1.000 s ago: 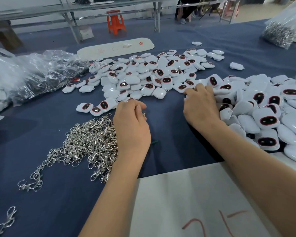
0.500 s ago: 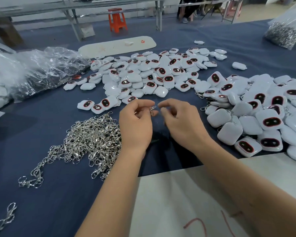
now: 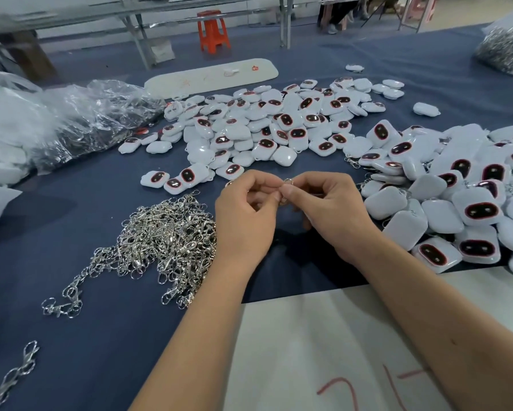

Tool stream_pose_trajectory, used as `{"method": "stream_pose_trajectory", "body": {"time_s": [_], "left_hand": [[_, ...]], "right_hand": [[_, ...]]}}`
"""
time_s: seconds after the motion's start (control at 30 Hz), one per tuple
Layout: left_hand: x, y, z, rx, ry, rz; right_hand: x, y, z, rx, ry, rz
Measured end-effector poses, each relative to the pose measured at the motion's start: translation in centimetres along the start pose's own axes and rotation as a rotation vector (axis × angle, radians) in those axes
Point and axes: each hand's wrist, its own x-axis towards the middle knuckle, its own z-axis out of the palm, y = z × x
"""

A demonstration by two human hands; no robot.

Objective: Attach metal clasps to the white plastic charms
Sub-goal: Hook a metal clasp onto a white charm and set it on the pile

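At far left, a crinkled clear plastic bag held dark, glinting contents. Beside it lay your tangled heap of shiny silver metal clasps. Your left hand and right hand pinched one small silver ring clasp between fingertips. Glossy white rounded plastic charms were piled right.
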Motion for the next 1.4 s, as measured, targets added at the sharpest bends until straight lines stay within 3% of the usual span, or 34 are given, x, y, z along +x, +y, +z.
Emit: {"method": "stream_pose_trajectory", "body": {"time_s": [0.53,0.77,1.07,1.4], "left_hand": [[-0.3,-0.2,0.3,-0.092,0.010,-0.109],[-0.5,0.0,0.6,-0.040,0.122,-0.088],[-0.4,-0.3,0.3,-0.066,0.178,-0.068],[-0.3,-0.2,0.1,0.046,0.035,-0.025]], "right_hand": [[-0.1,0.1,0.0,0.106,0.119,-0.018],[-0.5,0.1,0.0,-0.112,0.183,-0.079],[-0.8,-0.7,0.7,-0.306,0.101,-0.201],[-0.6,-0.5,0.5,-0.166,0.098,-0.115]]}}
